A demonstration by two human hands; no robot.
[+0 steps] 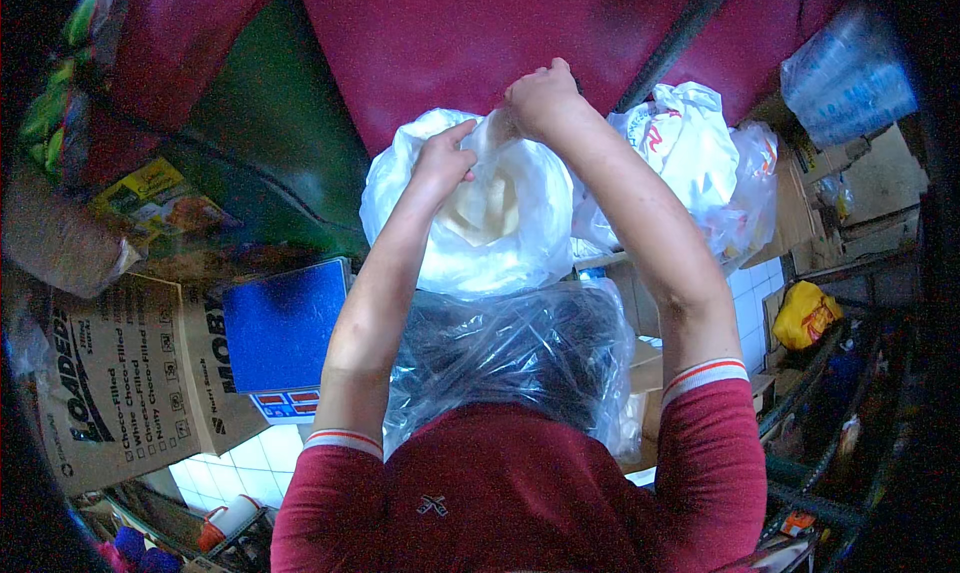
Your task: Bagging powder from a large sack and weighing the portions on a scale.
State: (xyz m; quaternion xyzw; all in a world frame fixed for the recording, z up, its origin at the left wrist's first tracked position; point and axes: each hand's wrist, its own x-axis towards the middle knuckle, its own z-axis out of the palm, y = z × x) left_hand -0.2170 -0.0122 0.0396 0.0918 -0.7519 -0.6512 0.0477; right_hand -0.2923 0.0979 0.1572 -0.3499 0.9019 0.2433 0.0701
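Before me stands a wide white plastic sack (394, 220), its mouth open and its rim rolled outward. Pale contents (499, 209) show inside, too blurred to name further. A small translucent plastic bag (493, 139) stretches between my hands over the far side of the mouth. My left hand (444, 159) pinches its left side, fingers curled and index finger extended. Higher and to the right, my right hand (541, 101) is closed on its other side; its fingertips are partly hidden. Clear plastic (510, 348) covers something dark between the sack and my body.
A digital weighing scale (285, 325) with a blue platform sits left, beside a printed cardboard box (127, 378). Stuffed plastic shopping bags (686, 153) crowd the right, near a slanting metal post (679, 36). Farther right are a yellow plastic bag (806, 314) and a bluish plastic pack (847, 77).
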